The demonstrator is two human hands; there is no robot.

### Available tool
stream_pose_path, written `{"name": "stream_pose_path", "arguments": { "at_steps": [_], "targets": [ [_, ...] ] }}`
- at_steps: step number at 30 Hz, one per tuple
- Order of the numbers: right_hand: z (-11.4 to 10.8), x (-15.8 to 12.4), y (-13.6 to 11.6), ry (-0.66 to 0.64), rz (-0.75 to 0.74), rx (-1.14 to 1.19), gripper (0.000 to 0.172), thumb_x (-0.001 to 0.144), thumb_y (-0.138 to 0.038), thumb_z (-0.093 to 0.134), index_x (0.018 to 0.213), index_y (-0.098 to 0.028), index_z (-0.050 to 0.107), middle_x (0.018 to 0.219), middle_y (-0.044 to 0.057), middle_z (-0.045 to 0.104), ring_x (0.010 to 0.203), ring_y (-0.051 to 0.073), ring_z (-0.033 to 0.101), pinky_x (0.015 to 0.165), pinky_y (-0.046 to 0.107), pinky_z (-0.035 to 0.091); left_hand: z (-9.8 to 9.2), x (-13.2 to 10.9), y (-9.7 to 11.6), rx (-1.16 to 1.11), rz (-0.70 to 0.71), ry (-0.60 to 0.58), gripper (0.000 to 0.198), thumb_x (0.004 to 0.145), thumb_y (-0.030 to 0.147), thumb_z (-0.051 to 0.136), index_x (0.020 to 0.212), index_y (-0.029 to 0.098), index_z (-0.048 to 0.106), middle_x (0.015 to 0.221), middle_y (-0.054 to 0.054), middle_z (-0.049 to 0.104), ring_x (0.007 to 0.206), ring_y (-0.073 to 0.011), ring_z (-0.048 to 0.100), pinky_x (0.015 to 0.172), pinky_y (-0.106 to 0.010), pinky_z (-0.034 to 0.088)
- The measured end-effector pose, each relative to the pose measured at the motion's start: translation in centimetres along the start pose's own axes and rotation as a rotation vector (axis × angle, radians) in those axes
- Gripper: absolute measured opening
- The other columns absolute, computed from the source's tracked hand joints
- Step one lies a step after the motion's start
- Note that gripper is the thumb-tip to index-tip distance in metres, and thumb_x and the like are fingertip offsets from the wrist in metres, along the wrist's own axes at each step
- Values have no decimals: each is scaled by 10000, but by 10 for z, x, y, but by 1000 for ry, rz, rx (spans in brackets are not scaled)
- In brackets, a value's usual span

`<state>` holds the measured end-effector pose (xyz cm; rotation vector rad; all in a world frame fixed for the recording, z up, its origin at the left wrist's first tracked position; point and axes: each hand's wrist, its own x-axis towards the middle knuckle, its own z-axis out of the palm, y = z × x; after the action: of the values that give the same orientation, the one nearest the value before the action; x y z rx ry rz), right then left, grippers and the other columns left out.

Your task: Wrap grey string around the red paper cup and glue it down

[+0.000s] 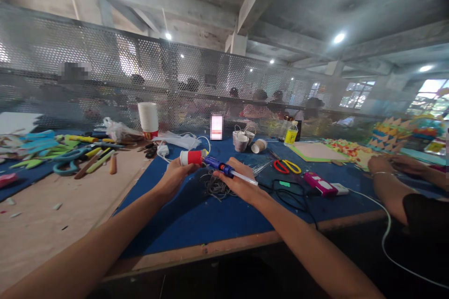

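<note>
Fingers of the left hand [175, 175] wrap around a small red and white paper cup [191, 157], held on its side just above the worktop [196, 224]. Fingers of the right hand [238, 182] close around a blue and orange glue gun [224, 168], its tip meeting the cup's mouth and a clear glue stick jutting from its back end. Under both hands lies a tangle of dark strips [215, 187] on the blue mat.

The worktop's near wooden edge runs just below the forearms, with bare blue mat between edge and hands. Left of the mat is open brown board. A perforated metal screen [105, 70] closes the far side.

A stack of white cups [148, 119] stands beyond; whether anything is inside cannot be told. Small paper cups [242, 140] cluster near a yellow-labelled bottle [291, 134]. Red and yellow scissors [286, 166] lie to the right. Another person's hands [382, 166] rest at the right.
</note>
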<state>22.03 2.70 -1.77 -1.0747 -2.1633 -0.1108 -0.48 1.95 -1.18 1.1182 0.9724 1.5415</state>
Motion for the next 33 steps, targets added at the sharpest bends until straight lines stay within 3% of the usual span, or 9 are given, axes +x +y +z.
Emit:
{"name": "stream_pose_path", "arguments": {
  "at_steps": [9,13,19,26,30,33],
  "targets": [
    [-1,0,-1,16,11,46,418,959,-604,548,834,-208,588,862,-2,593,709,129,563,607,239,322,0,0,0,31,1,6,257,576,137,804,817,160,718,742,-32,748,698,-165,659,696,-266,501],
    [-3,1,-1,29,33,179,418,948,-614,554,854,-212,614,908,7,631,748,135,578,658,233,378,0,0,1,4,-2,2,287,562,127,819,832,147,724,751,-37,750,698,-169,663,702,-271,506],
    [-11,1,-5,-49,70,357,357,924,-580,602,941,-227,649,800,-26,678,713,144,595,661,225,397,-2,0,1,-48,-22,-56,346,584,170,874,898,141,731,853,-51,769,813,-180,692,798,-281,527],
    [-8,2,1,72,133,137,238,922,-420,604,1055,-223,621,906,11,714,776,188,658,705,251,426,0,-1,5,-35,-83,-13,336,550,181,894,839,140,727,816,-64,759,786,-195,689,782,-314,540],
    [-5,4,4,80,126,29,381,881,-296,621,1239,-195,538,1116,82,704,978,246,679,822,307,471,-1,-2,5,-24,-99,-18,328,582,197,884,865,144,727,857,-84,764,824,-214,701,787,-329,547],
    [-8,5,11,89,143,-39,432,878,-281,619,1273,-159,493,1228,133,662,1120,272,641,936,356,465,-2,-2,5,-21,-91,-39,338,598,203,878,896,143,728,889,-90,765,840,-217,708,774,-323,552]
  ]
}}
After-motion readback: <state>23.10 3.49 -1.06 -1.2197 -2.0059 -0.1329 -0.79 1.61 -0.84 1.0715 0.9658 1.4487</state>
